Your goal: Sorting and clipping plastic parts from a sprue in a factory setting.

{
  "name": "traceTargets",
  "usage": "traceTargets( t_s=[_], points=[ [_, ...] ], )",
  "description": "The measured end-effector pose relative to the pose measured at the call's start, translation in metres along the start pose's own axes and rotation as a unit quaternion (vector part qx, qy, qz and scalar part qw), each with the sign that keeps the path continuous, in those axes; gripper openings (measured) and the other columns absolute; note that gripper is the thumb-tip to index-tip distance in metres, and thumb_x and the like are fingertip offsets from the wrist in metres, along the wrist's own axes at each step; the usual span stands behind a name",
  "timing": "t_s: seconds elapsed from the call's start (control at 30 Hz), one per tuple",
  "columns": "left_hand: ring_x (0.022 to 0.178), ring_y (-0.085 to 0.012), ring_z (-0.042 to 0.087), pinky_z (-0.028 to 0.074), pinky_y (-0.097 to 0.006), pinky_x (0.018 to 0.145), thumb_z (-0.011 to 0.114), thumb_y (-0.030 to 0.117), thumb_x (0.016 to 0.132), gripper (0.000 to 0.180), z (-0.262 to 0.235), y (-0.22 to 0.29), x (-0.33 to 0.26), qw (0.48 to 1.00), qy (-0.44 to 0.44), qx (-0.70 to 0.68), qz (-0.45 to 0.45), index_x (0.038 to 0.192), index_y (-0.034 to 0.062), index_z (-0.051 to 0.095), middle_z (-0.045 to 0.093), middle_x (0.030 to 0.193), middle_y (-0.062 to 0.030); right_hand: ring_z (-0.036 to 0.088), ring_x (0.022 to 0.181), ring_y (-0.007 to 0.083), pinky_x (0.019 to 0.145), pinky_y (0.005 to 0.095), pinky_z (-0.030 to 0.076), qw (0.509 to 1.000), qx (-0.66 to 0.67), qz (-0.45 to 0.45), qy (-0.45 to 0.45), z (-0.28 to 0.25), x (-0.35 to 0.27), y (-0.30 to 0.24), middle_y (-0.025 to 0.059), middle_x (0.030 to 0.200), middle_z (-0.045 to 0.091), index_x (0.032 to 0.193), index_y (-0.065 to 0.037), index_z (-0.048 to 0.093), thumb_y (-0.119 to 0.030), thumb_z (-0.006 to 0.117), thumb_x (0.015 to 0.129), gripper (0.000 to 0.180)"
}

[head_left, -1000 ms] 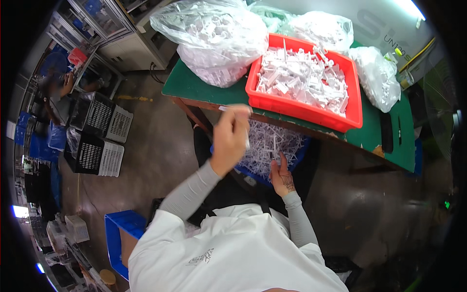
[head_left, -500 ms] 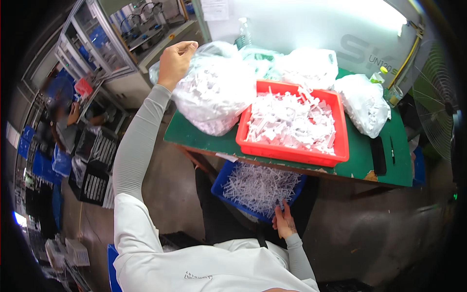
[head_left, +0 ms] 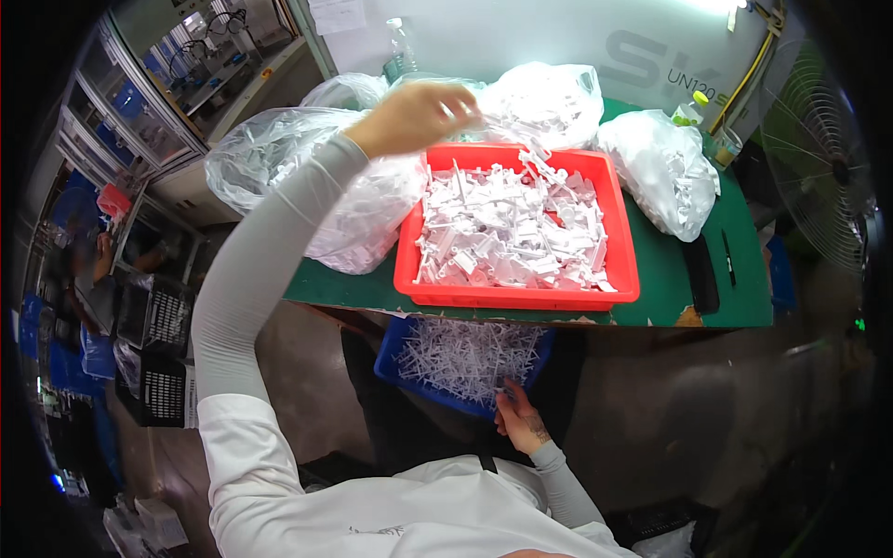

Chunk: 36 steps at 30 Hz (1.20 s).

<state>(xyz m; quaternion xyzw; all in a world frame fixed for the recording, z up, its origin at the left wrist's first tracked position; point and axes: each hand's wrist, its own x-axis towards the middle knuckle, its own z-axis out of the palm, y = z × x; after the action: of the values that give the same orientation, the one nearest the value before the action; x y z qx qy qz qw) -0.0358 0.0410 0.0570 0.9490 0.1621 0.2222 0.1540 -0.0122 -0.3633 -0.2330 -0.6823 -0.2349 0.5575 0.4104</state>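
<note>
My left hand (head_left: pixel 419 119), blurred by motion, is over the back left of a red tray (head_left: pixel 521 296), near a large clear plastic bag (head_left: pixel 358 209) of white pieces. Whether it holds anything cannot be made out. Small white plastic parts (head_left: pixel 502 228) of mixed shapes fill the red tray. Down at my lap, my right hand (head_left: pixel 523 420) is at the near right rim of a blue tray (head_left: pixel 395 372), fingers partly stretched and apart, with nothing visible in them. Thin white stick-like pieces (head_left: pixel 470 358) heap up inside the blue tray.
The green table (head_left: pixel 739 279) also carries another bag (head_left: pixel 544 102) of white pieces at the back, a white bag (head_left: pixel 665 172) at right, a black case (head_left: pixel 699 277), a pen (head_left: pixel 728 258) and bottles. A fan (head_left: pixel 828 167) stands right; black crates (head_left: pixel 153 381) sit left.
My left hand has moved right, from above the large bag to over the red tray's back left. My right hand stays beside the blue tray. The view has shifted slightly.
</note>
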Motion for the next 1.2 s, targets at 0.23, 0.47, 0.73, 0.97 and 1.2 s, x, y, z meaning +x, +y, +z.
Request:
traceTargets(
  t_s=[0.23, 0.47, 0.73, 0.97, 1.2],
  points=[
    [0.106, -0.0348, 0.064, 0.048, -0.042, 0.098, 0.063, 0.033, 0.089, 0.043, 0.090, 0.017, 0.024, 0.998, -0.026, -0.038, -0.030, 0.128, 0.0133, 0.062, 0.068, 0.115, -0.0200, 0.054, 0.072, 0.0083, 0.065, 0.0252, 0.050, 0.997, -0.018, -0.032, -0.066, 0.025, 0.001, -0.006, 0.0009, 0.079, 0.057, 0.148, -0.014, 0.035, -0.039, 0.052, 0.102, 0.055],
    [0.107, -0.0370, 0.058, 0.047, -0.044, 0.094, 0.066, 0.017, 0.086, 0.030, 0.124, 0.015, 0.040, 0.999, 0.009, 0.006, -0.043, 0.115, 0.0164, 0.066, 0.058, 0.111, -0.0179, 0.056, 0.073, 0.0101, 0.070, 0.0267, 0.050, 0.987, -0.006, -0.111, -0.115, 0.051, -0.029, -0.031, 0.0033, 0.082, 0.056, 0.148, -0.010, 0.036, -0.045, 0.051, 0.101, 0.060],
    [0.086, -0.0352, 0.064, 0.051, -0.043, 0.081, 0.063, 0.024, 0.091, 0.019, 0.084, 0.046, 0.002, 0.989, 0.064, 0.112, 0.069, 0.098, 0.0089, 0.072, 0.066, 0.087, -0.0179, 0.057, 0.072, 0.0088, 0.067, 0.0249, 0.051, 0.996, 0.021, -0.045, -0.070, 0.024, -0.041, -0.004, 0.0027, 0.082, 0.059, 0.145, -0.002, 0.039, -0.037, 0.052, 0.102, 0.056],
    [0.077, -0.0190, 0.069, 0.054, -0.035, 0.066, 0.064, 0.030, 0.094, 0.031, 0.073, 0.046, -0.031, 0.961, 0.123, -0.207, -0.136, 0.097, 0.0003, 0.073, 0.071, 0.080, -0.0131, 0.057, 0.072, 0.0096, 0.070, 0.0251, 0.050, 0.995, 0.017, -0.076, -0.065, 0.025, -0.039, -0.007, 0.0032, 0.082, 0.059, 0.146, -0.004, 0.039, -0.043, 0.052, 0.101, 0.060],
    [0.092, -0.0155, 0.068, 0.058, -0.027, 0.083, 0.064, 0.010, 0.094, 0.023, 0.061, 0.070, -0.065, 0.820, 0.102, -0.527, -0.198, 0.115, -0.0008, 0.067, 0.070, 0.104, -0.0102, 0.058, 0.073, 0.0100, 0.070, 0.0251, 0.051, 0.992, 0.074, -0.076, -0.067, 0.032, -0.038, 0.002, 0.0032, 0.084, 0.059, 0.146, 0.000, 0.036, -0.043, 0.051, 0.102, 0.064]
  ],
)
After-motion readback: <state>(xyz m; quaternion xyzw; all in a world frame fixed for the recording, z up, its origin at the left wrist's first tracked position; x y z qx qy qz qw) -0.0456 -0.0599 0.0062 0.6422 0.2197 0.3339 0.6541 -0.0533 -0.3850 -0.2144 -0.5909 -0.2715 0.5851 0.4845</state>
